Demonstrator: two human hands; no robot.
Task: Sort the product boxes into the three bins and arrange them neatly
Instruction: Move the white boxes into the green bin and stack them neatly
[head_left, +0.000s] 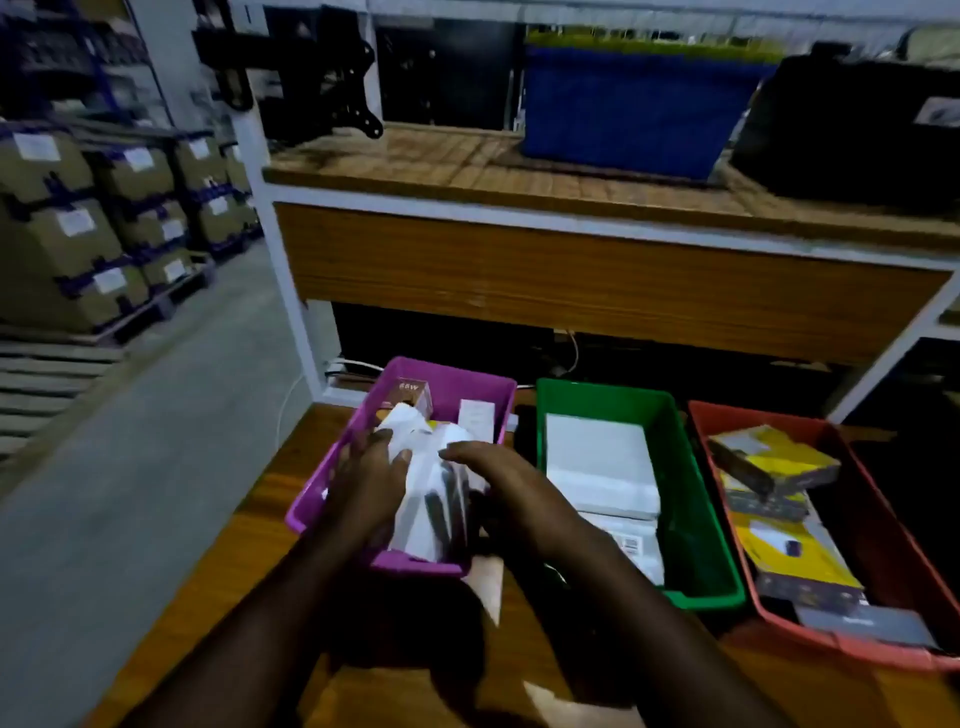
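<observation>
Brown wood makes up the surface (249, 561) in front of me, and three bins sit on it side by side. Behind them is a big wooden shelf (519, 171) with a blue crate (623, 119) on top. Far off on my left are stacks of brown cartons (104, 218).

Both of my hands are in the purple bin (415, 379). My left hand (371, 478) lies flat against one side of a white box (423, 499). My right hand (498, 478) is open with fingers stretched out, resting on the other side. I am not gripping it tight; I think I am pressing it from both sides to set it straight next to the other boxes. A small pink box (413, 396) stands at the back of this bin, so things there stay in a row.

In the middle is the green bin (691, 467), with flat white boxes (597, 462) lying in a pile. The red bin (872, 499) on my right has yellow boxes (779, 462), and some of them lie crooked. I think those need tidying too. The picture is blurry, so I cannot read the labels.
</observation>
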